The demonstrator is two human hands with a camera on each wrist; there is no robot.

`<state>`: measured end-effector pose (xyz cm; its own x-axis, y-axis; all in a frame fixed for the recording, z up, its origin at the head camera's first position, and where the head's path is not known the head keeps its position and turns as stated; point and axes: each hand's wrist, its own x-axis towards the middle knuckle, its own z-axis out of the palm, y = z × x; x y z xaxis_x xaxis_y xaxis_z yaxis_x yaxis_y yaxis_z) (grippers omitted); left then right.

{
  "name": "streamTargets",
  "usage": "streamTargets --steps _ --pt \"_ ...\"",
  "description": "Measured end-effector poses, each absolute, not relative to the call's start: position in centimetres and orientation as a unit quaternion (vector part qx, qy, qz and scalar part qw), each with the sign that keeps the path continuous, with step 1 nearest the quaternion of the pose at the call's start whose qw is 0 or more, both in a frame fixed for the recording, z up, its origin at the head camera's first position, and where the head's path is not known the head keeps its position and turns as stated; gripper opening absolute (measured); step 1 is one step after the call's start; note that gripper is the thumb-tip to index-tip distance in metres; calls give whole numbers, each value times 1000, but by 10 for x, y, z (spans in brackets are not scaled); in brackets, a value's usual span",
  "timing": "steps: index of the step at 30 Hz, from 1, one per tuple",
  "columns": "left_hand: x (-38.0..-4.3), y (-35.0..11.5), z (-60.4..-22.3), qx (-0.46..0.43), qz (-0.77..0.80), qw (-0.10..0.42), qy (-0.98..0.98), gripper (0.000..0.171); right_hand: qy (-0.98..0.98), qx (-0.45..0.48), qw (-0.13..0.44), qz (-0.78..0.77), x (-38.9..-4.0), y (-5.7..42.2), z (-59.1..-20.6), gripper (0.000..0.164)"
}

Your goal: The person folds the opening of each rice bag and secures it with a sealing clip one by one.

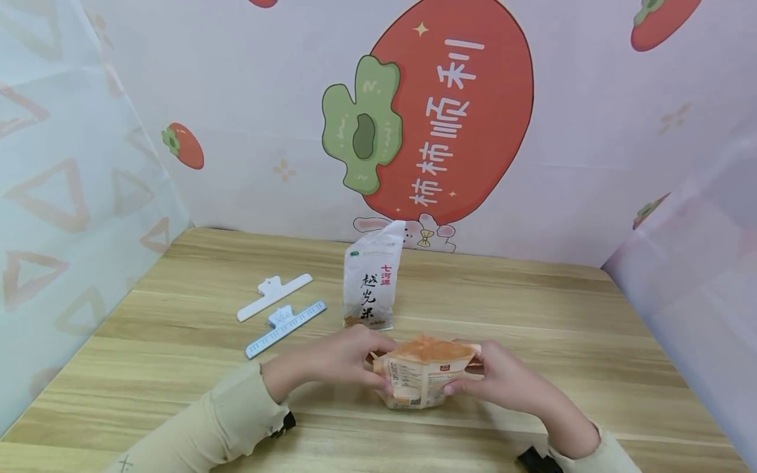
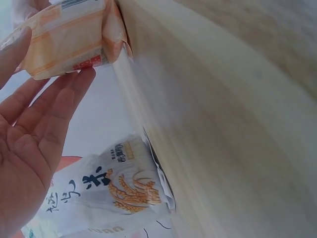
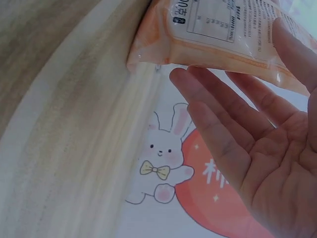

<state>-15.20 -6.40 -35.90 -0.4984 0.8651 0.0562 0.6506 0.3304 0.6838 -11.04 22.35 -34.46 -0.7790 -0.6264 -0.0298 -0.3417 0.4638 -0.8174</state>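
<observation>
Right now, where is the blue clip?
In the head view's left half, the blue clip lies on the table, just nearer than the white clip and left of the white bag.

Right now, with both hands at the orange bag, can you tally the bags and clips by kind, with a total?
Bags: 2, an orange bag and a white bag
Clips: 2, a white clip and a blue clip
Total: 4
</observation>
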Motion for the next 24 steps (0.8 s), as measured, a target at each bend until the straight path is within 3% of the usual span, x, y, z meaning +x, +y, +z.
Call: streamTargets --steps 4,14,24 --pt "-151 -64 -360 468 332 165 803 36 849 -296 149 -413 -109 223 -336 50" --pt "-150 -64 -361 460 334 164 807 36 851 -355 21 -385 -103 215 -304 50" --pt "-143 -67 -353 435 386 106 807 44 841 -396 -16 -369 -110 191 -287 30"
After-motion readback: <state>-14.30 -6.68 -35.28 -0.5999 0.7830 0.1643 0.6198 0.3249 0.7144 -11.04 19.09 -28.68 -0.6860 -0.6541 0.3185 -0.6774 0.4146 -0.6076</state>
